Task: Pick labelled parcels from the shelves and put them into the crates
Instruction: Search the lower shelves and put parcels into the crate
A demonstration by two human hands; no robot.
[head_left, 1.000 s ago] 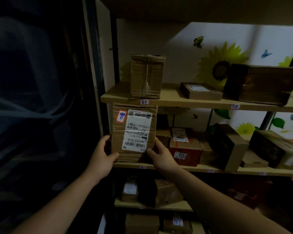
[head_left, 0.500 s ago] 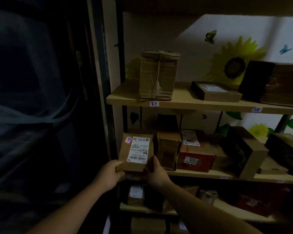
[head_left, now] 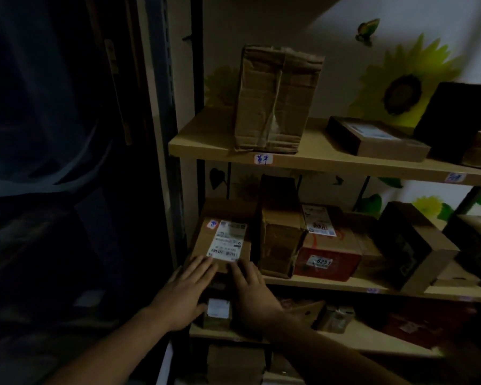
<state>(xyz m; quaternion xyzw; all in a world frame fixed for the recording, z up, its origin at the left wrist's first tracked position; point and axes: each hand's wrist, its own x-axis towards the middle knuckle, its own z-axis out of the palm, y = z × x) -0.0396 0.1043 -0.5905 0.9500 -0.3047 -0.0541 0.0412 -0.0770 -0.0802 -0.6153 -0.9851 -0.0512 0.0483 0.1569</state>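
Now both hands flat on the labelled parcel

Dimly lit, the parcel [head_left: 222,218] lies at the left end of the middle shelf [head_left: 345,286], its broad face tilted up toward the camera. A white label [head_left: 227,243] with barcodes covers much of that face, and a small sticker sits at its upper left corner.

The left hand [head_left: 184,295] has straight fingers spread over the parcel's near left corner. The right hand [head_left: 253,290] lies just beside it, fingers straight on the near edge below the label. Neither hand curls around the parcel; both are apart from each other by a narrow gap.

Just right of the parcel stands a brown box [head_left: 281,237], and past that a red box [head_left: 328,259] with a tag reading 6251. A dark box [head_left: 411,245] sits further right.

On the upper shelf [head_left: 345,165] a tall taped box [head_left: 275,98] stands upright above a handwritten tag [head_left: 263,159], with a flat box [head_left: 378,138] to its right. On the lower shelf [head_left: 372,339], between the two wrists, a small box [head_left: 217,312] shows a white label. A sunflower decal [head_left: 403,90] is on the wall behind.
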